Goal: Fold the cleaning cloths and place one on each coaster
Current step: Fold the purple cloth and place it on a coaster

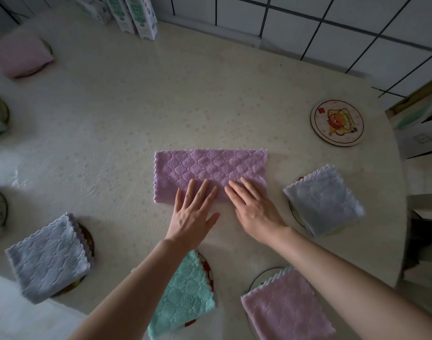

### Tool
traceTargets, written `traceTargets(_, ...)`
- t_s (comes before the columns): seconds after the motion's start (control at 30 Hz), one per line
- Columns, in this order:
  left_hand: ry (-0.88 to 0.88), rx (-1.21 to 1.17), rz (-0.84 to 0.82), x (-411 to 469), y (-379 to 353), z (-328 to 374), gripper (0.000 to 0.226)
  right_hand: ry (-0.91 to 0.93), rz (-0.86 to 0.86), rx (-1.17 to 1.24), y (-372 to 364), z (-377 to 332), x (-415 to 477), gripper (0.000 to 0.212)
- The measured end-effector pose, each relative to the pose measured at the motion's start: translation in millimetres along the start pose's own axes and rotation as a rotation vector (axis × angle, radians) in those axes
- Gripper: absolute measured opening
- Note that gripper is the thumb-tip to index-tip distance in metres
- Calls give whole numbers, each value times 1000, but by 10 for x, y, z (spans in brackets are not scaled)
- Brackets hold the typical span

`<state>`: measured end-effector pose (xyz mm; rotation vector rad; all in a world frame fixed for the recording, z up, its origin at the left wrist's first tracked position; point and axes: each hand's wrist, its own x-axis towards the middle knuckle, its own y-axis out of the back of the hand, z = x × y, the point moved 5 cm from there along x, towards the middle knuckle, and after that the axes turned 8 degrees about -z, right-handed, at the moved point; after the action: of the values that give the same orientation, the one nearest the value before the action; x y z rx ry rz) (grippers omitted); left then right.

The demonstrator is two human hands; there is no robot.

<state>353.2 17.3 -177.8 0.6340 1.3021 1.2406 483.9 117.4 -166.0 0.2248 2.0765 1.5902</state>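
Observation:
A purple cleaning cloth (210, 168) lies folded into a long rectangle in the middle of the table. My left hand (192, 212) and my right hand (254, 207) press flat on its near edge with straight fingers. A bare round coaster (337, 122) with a cartoon picture sits to the far right. Folded cloths lie on coasters around the table: grey (324, 200) at the right, pink (286, 307) at the near right, green (183, 295) under my left forearm, grey (48, 258) at the near left, pink (21, 55) at the far left.
Several tall cartons (138, 15) stand at the table's far edge against a tiled wall. More cloth-covered coasters (0, 114) peek in at the left edge. The table's rounded right edge (403, 192) drops beside boxes (421, 133).

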Motion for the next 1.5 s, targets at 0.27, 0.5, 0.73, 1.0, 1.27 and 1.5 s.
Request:
traceTargets(0.27,147,21,21,-415,-110,-316,69,9,52,-154,-80,248,-443,55)
traceTargets(0.5,334,-7,16,-523,-103,-590,79,-40,141,-259,4,213,-376,45)
traceTargets(0.73,352,-16,-5,-477,-194,-533,84,-36,155,-311,290,45,-83,21)
traceTargets(1.0,337,17,10,-439,-178,-572,85,-23,80,-300,341,180,-62,32)
traceTargets(1.27,284,2,-10,-12,189,-564,82,60,59,9,438,-87,-363,30)
traceTargets(1.5,-196,-214,147,-117,161,426,65,120,148,316,803,-333,-436,29)
